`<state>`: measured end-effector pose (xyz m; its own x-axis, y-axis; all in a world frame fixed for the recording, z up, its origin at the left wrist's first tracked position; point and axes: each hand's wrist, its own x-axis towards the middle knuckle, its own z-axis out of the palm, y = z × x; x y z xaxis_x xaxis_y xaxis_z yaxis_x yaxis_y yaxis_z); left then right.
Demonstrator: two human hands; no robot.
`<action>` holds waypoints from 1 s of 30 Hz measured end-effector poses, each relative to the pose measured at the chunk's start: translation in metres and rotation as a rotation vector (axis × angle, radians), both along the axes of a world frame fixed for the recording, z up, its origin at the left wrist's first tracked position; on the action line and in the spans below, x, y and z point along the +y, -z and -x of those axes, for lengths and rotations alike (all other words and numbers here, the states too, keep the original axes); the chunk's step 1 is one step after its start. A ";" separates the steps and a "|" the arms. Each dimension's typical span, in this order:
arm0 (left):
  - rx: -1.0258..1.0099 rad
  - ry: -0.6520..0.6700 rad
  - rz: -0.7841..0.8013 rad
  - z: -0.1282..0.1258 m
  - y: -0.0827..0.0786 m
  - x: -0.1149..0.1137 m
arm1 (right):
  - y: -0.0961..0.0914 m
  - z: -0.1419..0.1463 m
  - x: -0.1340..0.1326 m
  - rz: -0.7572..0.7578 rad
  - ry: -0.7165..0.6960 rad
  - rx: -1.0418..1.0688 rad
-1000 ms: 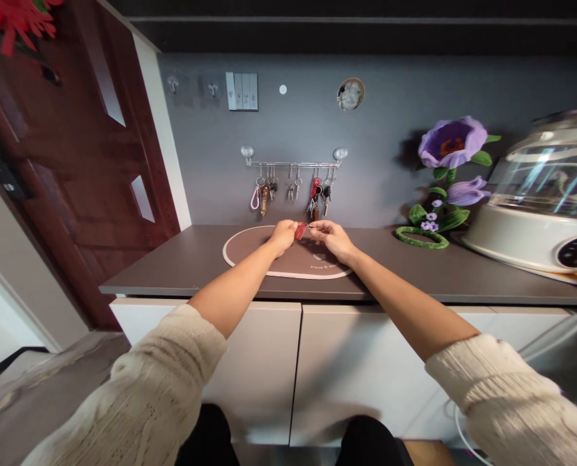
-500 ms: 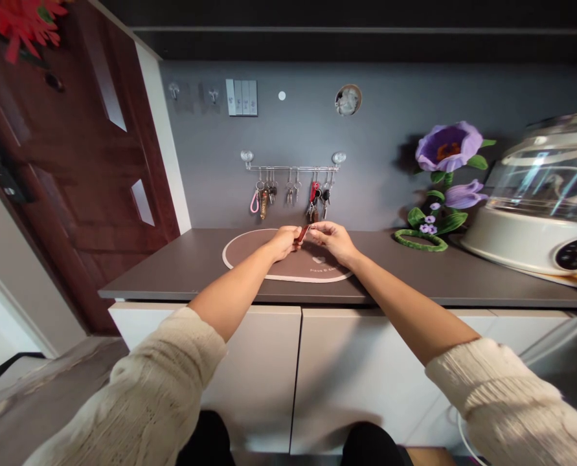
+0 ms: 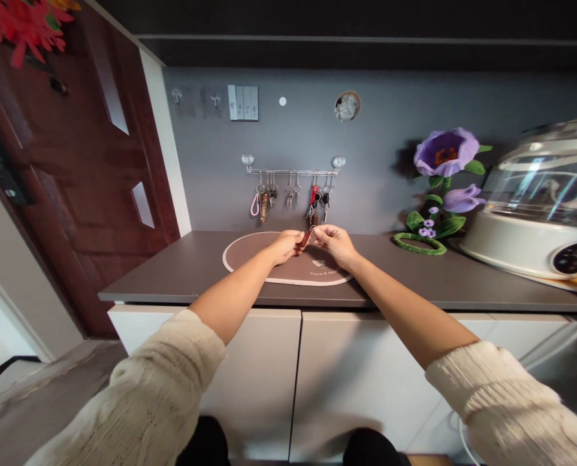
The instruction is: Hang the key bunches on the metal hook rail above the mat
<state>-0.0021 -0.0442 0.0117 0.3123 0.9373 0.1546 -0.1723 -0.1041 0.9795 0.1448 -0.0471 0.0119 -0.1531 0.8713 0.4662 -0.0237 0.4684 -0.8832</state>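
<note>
A small reddish-brown key fob (image 3: pixel 306 240) is pinched in my left hand (image 3: pixel 286 247), above the brown mat. My right hand (image 3: pixel 337 245) has its fingers closed on a metal ring (image 3: pixel 312 229) at the fob's upper end. Both hands are close together over the oval mat (image 3: pixel 249 257), which has a pale border and some lettering partly under my right hand. Behind them, several bunches of keys (image 3: pixel 271 193) hang from a clear wall rail (image 3: pixel 293 172), among them a pink loop and a red tag.
On the right of the countertop (image 3: pixel 171 272) stand a purple flower ornament (image 3: pixel 446 155) with a green base and a large white appliance (image 3: pixel 526 239) with a clear cover. A dark red door (image 3: pixel 94 168) is at the left. White cabinet doors (image 3: pixel 249 375) are below.
The fob has tilted and shows more of its face, and the ring at its top shows more clearly. Both hands stay in nearly the same place; the view has shifted slightly.
</note>
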 end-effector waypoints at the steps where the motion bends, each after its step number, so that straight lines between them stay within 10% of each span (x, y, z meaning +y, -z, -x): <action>1: 0.011 0.000 -0.007 0.000 0.000 0.000 | 0.000 0.000 -0.001 0.008 -0.019 0.012; 16: 0.249 -0.235 -0.173 -0.001 0.006 0.008 | -0.007 -0.012 0.010 0.017 0.101 0.118; 30: 0.366 -0.299 -0.210 -0.005 0.016 0.018 | -0.049 -0.035 0.040 -0.093 0.397 -0.029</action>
<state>0.0025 -0.0262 -0.0039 0.1044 0.9544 0.2796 0.2448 -0.2972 0.9229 0.1802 -0.0070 0.0606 0.1726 0.8197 0.5462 0.1990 0.5141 -0.8344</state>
